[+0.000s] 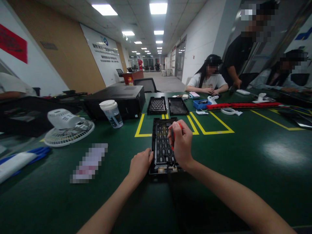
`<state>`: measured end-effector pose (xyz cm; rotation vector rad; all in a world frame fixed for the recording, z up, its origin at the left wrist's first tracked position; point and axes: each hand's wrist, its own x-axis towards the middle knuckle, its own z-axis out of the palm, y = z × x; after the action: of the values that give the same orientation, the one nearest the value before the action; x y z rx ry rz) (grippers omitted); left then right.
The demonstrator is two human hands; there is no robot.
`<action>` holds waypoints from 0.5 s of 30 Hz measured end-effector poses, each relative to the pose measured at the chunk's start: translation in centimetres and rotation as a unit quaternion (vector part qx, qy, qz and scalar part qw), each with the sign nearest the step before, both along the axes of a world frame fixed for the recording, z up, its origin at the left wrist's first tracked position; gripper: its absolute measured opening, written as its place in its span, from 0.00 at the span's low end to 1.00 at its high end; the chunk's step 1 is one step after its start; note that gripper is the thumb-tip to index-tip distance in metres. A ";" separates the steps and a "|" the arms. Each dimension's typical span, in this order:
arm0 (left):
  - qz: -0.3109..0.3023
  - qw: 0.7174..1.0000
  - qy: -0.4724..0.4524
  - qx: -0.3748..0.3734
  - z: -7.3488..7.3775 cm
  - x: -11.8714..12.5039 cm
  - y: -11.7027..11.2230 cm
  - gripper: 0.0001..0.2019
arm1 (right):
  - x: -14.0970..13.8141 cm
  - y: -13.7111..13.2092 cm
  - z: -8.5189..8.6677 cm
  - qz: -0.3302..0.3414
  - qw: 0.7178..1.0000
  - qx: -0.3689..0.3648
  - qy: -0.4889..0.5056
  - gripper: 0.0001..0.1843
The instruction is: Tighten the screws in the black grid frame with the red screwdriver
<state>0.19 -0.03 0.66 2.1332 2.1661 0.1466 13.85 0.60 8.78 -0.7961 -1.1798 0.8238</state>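
A black open keyboard frame lies lengthwise in front of me on the green table. My right hand is closed in a fist round a red-handled screwdriver, held upright with its tip down on the frame. My left hand rests against the frame's left edge near the close end, fingers curled on it.
Two more black trays lie beyond yellow floor-tape lines. A cup with a white lid, a small white fan and a black box stand at the left. Other people sit and stand at the far right side, by a blue bin.
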 end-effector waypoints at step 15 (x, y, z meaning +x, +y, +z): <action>-0.009 1.000 0.006 0.022 -0.6 -0.4 0.3 0.19 | 0.9 0.0 -0.1 0.114 0.992 -0.005 0.049 0.15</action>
<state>-0.21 0.25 0.03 2.1824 2.1698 0.1813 14.79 0.64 8.70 -0.6286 -1.1926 1.0452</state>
